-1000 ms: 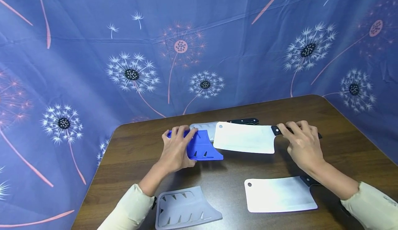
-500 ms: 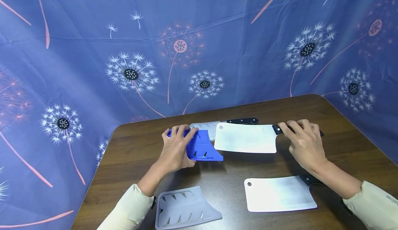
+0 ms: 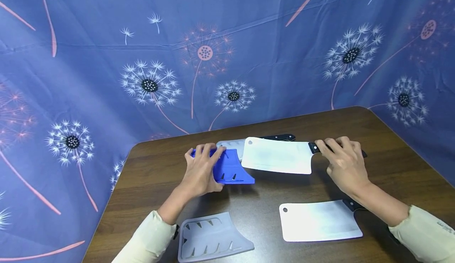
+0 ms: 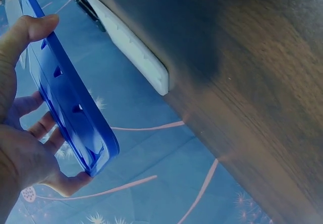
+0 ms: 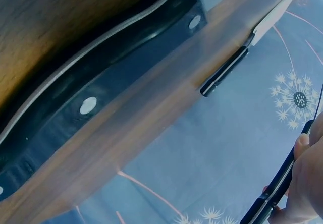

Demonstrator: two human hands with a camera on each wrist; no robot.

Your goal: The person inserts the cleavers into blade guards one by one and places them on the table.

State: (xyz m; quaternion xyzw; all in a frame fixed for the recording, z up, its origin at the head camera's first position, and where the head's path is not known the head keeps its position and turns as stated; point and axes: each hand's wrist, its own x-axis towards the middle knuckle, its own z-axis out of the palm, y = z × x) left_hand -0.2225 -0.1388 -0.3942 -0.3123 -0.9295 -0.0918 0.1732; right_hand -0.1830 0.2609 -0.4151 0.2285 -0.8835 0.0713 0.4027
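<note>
Right hand (image 3: 346,162) grasps black-handled steel cleaver (image 3: 277,156), its tip edged leftward since a second ago | left hand (image 3: 200,172) grips blue plastic blade sheath (image 3: 232,168) | blade now nearly entering sheath.

Head cam: high, looks fwd/down over brown table (image 3: 284,192) to the blue cloth backdrop (image 3: 227,38), mid range, both hands in shot. Left wrist cam: v. close, tilted, along blue sheath (image 4: 65,90) w/ table edge (image 4: 242,93). Right wrist cam: v. close over tabletop, black knife handle (image 5: 101,90) fills it. All 3 share table + backdrop.
</note>
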